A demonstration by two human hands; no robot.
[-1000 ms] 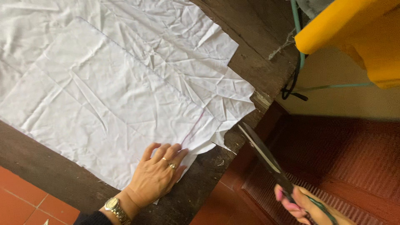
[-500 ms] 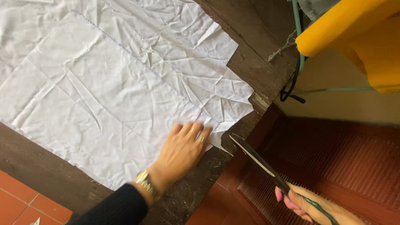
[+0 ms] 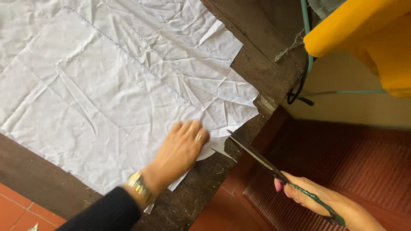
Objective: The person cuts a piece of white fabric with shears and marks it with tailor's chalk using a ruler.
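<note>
White cloth, creased all over, fills the upper left and centre of the head view, lying flat on a dark wooden table that runs diagonally from the lower left toward the top of the frame. A smaller rectangle of the same cloth seems to lie on top of a larger sheet, its straight edge slanting from the upper left down toward the centre. The sheet's ragged corner reaches the table edge at centre right.

Left hand lies palm down on the cloth near that corner, fingers together and pressed flat onto the fabric, slightly blurred; rings show on the fingers, a gold-coloured watch sits on the wrist, and a dark sleeve covers the forearm at the bottom of the frame.

Right hand, at the lower right, is closed around the green handles of a pair of scissors. Their long dark blades point up and left, the tips just beside the cloth's corner and the left hand's fingertips; whether the blades are parted is hard to tell.

Red ribbed flooring lies beyond the table at the right, orange tiles show at the lower left, and a yellow object with a green cord beside it fills the upper right
</note>
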